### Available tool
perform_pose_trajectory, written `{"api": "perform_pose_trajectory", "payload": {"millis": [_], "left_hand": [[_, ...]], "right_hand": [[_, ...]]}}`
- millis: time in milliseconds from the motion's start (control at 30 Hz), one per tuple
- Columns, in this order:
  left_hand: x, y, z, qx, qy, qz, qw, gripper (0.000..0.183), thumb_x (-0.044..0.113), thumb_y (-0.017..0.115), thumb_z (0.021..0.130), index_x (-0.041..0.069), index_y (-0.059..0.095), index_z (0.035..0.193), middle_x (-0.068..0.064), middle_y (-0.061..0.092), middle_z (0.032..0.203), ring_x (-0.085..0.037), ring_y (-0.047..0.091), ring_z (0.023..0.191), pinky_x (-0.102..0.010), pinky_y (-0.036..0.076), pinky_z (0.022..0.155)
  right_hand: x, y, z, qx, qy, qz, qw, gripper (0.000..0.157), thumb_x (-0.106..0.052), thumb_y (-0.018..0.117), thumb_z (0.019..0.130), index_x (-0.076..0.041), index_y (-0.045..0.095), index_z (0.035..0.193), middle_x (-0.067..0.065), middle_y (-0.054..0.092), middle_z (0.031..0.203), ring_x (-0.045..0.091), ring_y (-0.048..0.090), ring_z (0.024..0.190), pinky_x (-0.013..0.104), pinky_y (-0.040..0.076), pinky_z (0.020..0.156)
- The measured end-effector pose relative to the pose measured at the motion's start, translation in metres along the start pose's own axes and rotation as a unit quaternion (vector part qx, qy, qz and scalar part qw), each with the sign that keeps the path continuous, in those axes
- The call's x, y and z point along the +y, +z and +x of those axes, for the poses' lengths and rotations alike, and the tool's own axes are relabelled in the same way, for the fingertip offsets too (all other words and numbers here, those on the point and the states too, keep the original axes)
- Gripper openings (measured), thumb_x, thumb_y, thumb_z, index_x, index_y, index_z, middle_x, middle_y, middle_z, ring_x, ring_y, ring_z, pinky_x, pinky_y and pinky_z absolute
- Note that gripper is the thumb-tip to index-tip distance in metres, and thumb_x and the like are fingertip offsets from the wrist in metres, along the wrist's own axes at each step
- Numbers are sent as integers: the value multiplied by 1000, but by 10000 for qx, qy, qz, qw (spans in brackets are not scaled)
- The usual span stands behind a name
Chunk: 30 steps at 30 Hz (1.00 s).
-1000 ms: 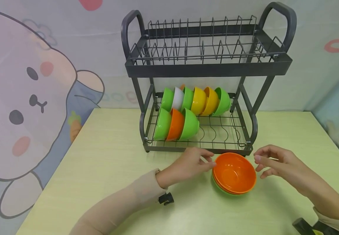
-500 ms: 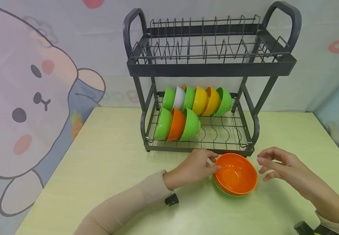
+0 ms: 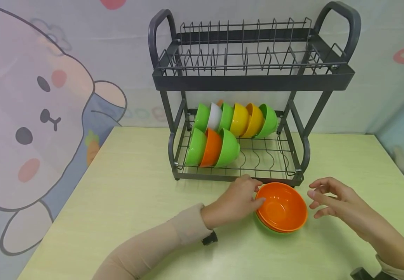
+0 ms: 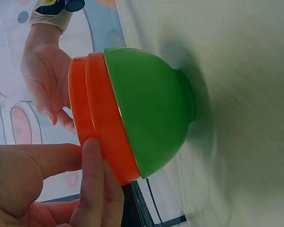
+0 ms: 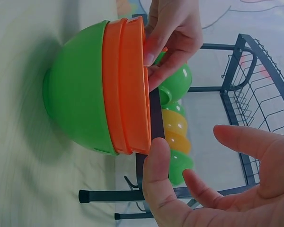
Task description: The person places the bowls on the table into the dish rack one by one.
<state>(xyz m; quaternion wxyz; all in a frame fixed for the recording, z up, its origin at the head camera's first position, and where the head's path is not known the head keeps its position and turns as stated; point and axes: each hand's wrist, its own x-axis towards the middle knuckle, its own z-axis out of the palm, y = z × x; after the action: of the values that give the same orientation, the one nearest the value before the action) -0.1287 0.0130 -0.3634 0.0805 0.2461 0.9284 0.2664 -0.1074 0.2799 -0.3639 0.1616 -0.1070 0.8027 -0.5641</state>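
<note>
Two orange bowls, the top one [image 3: 282, 208] facing up, sit nested in a green bowl [image 4: 149, 111] on the table. The left hand [image 3: 233, 204] pinches the top orange bowl's rim at its left side, thumb over the inside and fingers against the outside. The lower orange bowl [image 4: 109, 113] shows as a band beneath it. Just right of the stack, the right hand [image 3: 342, 202] hovers with fingers spread and loosely bent, holding nothing. In the right wrist view its fingertip [image 5: 158, 149] lies close to the rim; whether it touches cannot be told.
Behind the stack stands a dark two-tier dish rack [image 3: 254, 82]. On its lower tier, a back row of green, white and yellow bowls [image 3: 238, 119] leans sideways. Left in the front row are two green bowls and an orange bowl [image 3: 211, 148]. The upper tier has wire slots.
The left hand has moved slightly right, its thumb now over the rim of the top orange bowl. The right hand stays nearly still, and the view has shifted a little.
</note>
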Motion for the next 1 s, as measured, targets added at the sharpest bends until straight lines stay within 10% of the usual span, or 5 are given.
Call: {"api": "perform_pose_trajectory", "payload": {"millis": [1000], "left_hand": [[6,-4,-2,-155,-217,-861,9959,35,7,62,83,4,58,118,1,56,95,-3,51,78,-12,45,62]], "right_hand": [[8,-2,-9,78,-329,143,9993,22,-14,44,98,-1,42,115,20,41,106,26,61,85,37,55,71]]}}
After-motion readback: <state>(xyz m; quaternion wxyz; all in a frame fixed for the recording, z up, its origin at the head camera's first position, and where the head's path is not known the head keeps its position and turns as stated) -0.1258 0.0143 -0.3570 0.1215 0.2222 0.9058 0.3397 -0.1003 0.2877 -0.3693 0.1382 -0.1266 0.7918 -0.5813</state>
